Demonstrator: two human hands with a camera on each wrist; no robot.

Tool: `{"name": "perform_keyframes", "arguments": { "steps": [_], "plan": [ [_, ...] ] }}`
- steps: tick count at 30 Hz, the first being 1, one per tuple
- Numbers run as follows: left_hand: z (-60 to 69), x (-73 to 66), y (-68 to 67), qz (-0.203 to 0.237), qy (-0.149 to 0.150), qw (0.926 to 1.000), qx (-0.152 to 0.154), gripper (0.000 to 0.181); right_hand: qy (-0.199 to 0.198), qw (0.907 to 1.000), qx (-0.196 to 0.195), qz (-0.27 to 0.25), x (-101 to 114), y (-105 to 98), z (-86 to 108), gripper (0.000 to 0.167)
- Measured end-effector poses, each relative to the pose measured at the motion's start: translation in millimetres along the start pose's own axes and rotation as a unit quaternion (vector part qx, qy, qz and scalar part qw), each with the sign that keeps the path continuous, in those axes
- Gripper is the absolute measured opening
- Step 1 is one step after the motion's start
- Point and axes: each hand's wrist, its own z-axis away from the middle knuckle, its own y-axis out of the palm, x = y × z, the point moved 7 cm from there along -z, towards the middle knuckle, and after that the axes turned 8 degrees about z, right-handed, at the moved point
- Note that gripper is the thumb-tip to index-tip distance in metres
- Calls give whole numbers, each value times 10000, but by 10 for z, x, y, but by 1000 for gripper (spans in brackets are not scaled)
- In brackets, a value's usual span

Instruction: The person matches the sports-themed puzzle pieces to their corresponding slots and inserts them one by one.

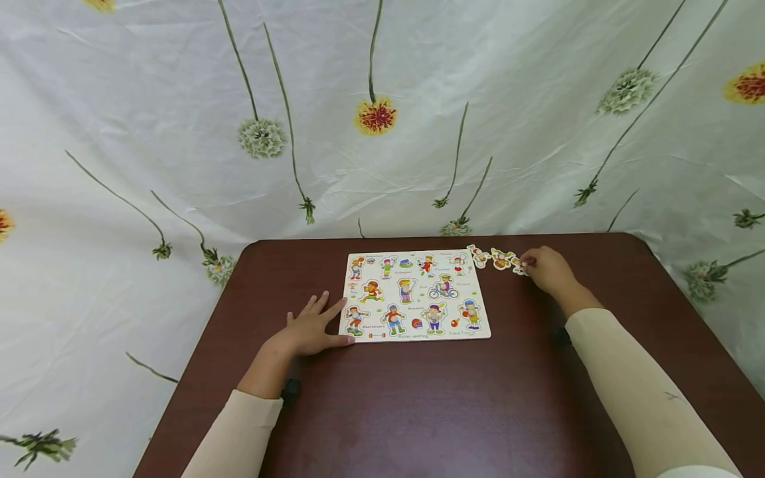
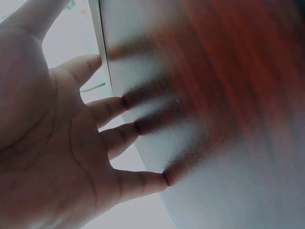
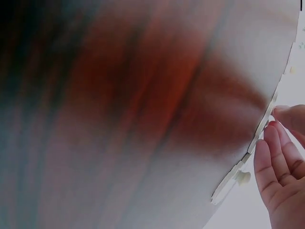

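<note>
While the L hand (image 1: 306,332) lies spread, thumb + index at the white rectangular picture board (image 1: 388,292), I've the R hand (image 1: 546,269) pinching the rightmost small multicolour figure cutout (image 1: 518,267), R of the board's top corner, prob. light, stiff, best held by edge or knob.

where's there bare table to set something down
Widest: the table this side of the puzzle board, between the sleeves. Smaller: left of the board, beyond the left hand. Crowded: the board's far right corner, where loose pieces run to the right hand.
</note>
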Motion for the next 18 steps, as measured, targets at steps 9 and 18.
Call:
{"name": "perform_keyframes", "arguments": {
  "steps": [9,18],
  "plan": [
    [-1,-6,-1,-24,29,10000,-19,94,-1,9999,-66,159,-9,16,-34,24],
    [11,-9,-4,3,29,10000,-23,94,105,9995,-242,-167,1,-60,37,26]
  ]
}}
